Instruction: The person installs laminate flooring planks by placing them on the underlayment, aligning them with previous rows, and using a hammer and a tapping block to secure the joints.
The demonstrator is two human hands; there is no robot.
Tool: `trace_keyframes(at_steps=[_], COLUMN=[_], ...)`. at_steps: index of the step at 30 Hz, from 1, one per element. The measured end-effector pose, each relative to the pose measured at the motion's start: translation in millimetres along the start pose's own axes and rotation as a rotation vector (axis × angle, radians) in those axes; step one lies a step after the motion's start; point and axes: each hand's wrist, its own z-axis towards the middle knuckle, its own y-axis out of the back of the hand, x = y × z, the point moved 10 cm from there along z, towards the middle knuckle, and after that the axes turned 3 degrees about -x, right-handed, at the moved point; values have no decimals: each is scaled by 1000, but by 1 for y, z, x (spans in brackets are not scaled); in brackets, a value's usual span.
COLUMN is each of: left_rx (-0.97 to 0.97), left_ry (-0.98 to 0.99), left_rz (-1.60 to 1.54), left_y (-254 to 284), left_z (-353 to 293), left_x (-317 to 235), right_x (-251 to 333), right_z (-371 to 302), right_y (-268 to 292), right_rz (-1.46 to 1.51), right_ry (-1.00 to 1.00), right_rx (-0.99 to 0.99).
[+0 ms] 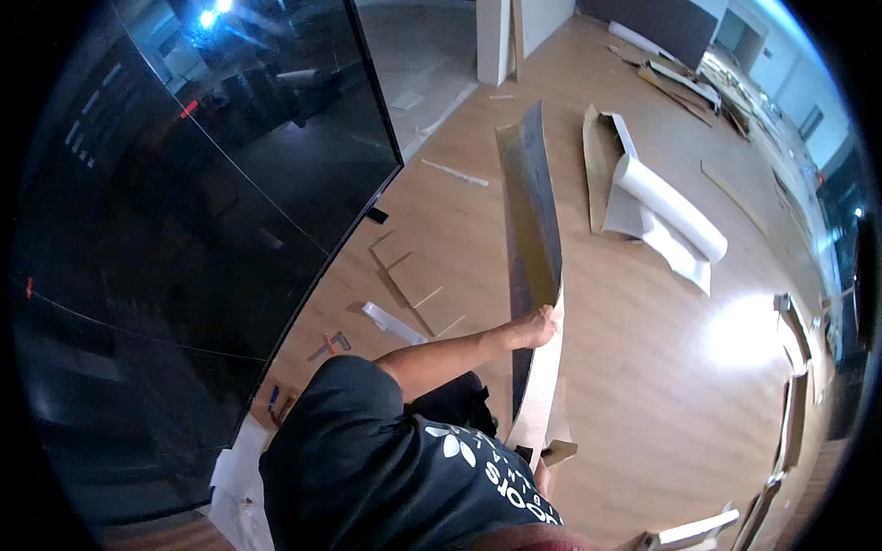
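Observation:
A long, bent strip of sheet material (pixel 528 220), grey and brownish on its inner face and pale along one side, rises from beside my body toward the far side. My left hand (pixel 537 328) is closed over its right edge, with the left arm stretched across in front of me. Low down, close to the strip's near end, a bit of my right hand (pixel 542 477) shows past my dark T-shirt. Its fingers are hidden, so its grip does not show. A small pale brown folded piece (pixel 560 451) sits beside that near end.
Glossy black panels (pixel 211 211) stand along the left. On the wood-look floor lie a partly unrolled white roll (pixel 675 207), thin strips (pixel 404 285), a clear plastic piece (pixel 393 323) and a clamp-like tool (pixel 331 345). Scrap pieces (pixel 680 87) lie far right; long brown lengths (pixel 792 413) line the right.

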Motion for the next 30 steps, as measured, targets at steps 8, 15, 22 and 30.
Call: trace_keyframes(at_steps=[8, 15, 22, 30], left_rx=[-32, 150, 95, 236], left_ry=[11, -7, -152, -163], left_rz=[-33, -4, -104, -374], left_y=[25, 21, 67, 103], left_z=[130, 373, 544, 663], left_x=[5, -70, -136, -134], right_x=[130, 309, 427, 621], right_z=[94, 188, 266, 433], right_y=[-4, 0, -29, -139], right_rz=[-32, 46, 111, 378], right_ry=[-26, -45, -75, 47], right_rx=[-70, -152, -166, 99])
